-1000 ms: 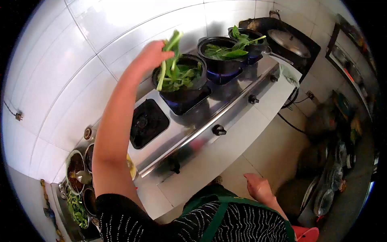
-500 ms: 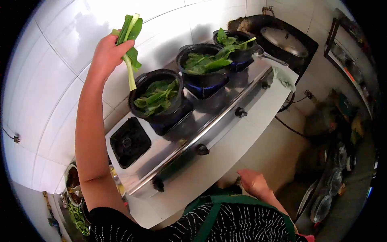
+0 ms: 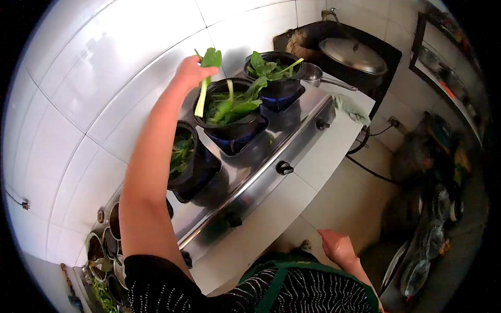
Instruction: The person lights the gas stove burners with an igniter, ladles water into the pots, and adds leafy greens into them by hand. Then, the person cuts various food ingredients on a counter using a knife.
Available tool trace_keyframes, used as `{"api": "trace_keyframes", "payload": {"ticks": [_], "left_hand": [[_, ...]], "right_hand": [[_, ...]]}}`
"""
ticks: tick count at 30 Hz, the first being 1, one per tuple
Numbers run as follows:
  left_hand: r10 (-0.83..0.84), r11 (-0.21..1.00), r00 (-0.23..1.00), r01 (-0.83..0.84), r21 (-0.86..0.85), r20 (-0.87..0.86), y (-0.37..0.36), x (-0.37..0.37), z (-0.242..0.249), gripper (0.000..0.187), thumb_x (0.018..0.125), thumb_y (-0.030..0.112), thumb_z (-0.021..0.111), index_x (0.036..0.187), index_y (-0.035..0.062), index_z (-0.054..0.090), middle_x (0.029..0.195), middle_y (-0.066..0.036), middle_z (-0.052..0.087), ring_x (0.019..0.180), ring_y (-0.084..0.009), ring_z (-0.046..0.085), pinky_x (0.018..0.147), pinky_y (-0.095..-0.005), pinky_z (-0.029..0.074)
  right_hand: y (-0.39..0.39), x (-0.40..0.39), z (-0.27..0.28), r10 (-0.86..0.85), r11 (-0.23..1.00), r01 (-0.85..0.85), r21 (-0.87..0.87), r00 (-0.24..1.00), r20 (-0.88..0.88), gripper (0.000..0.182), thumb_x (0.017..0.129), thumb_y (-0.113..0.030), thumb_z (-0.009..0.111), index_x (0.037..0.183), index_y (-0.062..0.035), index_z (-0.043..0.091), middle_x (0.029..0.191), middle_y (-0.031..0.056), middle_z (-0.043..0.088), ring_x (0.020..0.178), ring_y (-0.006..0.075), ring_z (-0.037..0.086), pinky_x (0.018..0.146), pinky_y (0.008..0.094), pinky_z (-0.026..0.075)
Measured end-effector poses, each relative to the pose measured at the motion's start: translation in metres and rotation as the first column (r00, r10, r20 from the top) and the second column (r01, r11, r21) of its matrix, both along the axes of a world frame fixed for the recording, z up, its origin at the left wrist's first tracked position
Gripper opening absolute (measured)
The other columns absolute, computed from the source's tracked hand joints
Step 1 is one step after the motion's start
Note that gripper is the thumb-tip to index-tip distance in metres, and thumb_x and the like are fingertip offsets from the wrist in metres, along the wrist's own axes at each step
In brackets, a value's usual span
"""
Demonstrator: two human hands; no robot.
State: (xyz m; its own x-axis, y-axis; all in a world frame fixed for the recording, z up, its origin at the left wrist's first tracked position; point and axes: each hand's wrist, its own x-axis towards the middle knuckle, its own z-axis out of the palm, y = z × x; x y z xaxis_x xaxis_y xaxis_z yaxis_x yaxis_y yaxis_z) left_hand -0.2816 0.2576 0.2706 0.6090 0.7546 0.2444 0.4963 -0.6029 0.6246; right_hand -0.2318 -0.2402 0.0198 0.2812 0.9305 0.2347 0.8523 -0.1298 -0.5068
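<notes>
My left hand [image 3: 192, 72] is closed round some leafy greens [image 3: 202, 98], with a pale stem hanging down over the left rim of the middle black pot [image 3: 241, 127]. More greens [image 3: 237, 108] fill that pot, one pale stalk sticking up. The near black pot [image 3: 194, 175], partly hidden behind my left forearm, holds greens too. In the far black pot [image 3: 282, 87], leaves and a stalk rise above the rim. My right hand [image 3: 338, 247] hangs low beside my apron, away from the stove, its fingers curled together and nothing visible in them.
The pots stand on a steel gas stove [image 3: 229, 203] with black knobs [image 3: 284, 167]. A small saucepan [image 3: 312, 74] sits past the far pot. Behind it, a lidded wok [image 3: 354, 56] occupies a dark hob. Several bowls [image 3: 109, 242] stand at lower left.
My left hand has moved right with the greens, from above the near pot to the middle pot. The view has shifted, and my right hand stays low at my side.
</notes>
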Motion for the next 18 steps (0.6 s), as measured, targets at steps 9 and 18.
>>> {"api": "trace_keyframes", "payload": {"ticks": [9, 18], "left_hand": [[0.020, 0.882, 0.992, -0.077, 0.466, 0.126, -0.007, 0.035, 0.069, 0.040, 0.074, 0.032, 0.064, 0.094, -0.0023, 0.059, 0.072, -0.010, 0.061, 0.061, -0.0168, 0.058, 0.056, -0.0309, 0.046], [-0.022, 0.995, 0.981, 0.002, -0.102, -0.191, -0.016, 0.183, 0.002, 0.046, 0.078, 0.033, 0.061, 0.089, -0.0111, 0.050, 0.070, -0.017, 0.059, 0.051, -0.0159, 0.058, 0.040, -0.0239, 0.046]], "right_hand": [[0.005, 0.028, -0.007, -0.025, 0.999, 0.024, -0.048, 1.000, -0.010, 0.029, 0.072, -0.004, 0.052, 0.100, -0.0058, 0.052, 0.083, 0.0139, 0.059, 0.072, 0.0310, 0.059, 0.056, 0.0395, 0.049], [-0.009, 0.032, 0.003, -0.074, 0.991, 0.068, -0.111, 0.996, -0.050, 0.030, 0.072, -0.006, 0.051, 0.102, -0.0077, 0.052, 0.085, 0.0130, 0.059, 0.072, 0.0302, 0.059, 0.057, 0.0390, 0.049]]}}
